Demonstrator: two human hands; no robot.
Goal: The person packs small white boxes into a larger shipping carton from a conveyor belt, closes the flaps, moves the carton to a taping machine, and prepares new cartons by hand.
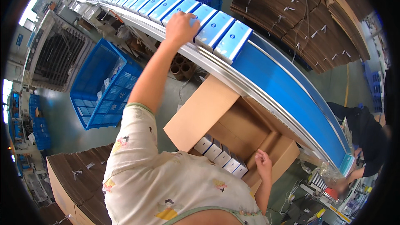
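A long row of small blue-and-white boxes (pixel 232 41) stands side by side on the conveyor. My left hand (pixel 181 28) is at this row, with its fingers curled over a box a few places back from the row's front end. Below the conveyor's near rail is an open brown cardboard carton (pixel 200 114) with its flaps folded out. Several of the same kind of box (pixel 222 158) lie in a row inside it, on the side nearest me. My right hand (pixel 263 163) is at the carton's right side, fingers bent against the cardboard there.
A blue conveyor belt (pixel 279 85) curves down to the right, where another person's arm (pixel 357 174) reaches in. To the left a blue crate (pixel 104 87) stands tilted on the floor. Flattened cardboard stacks (pixel 287 16) rise behind the conveyor, and another stack (pixel 81 175) is at lower left.
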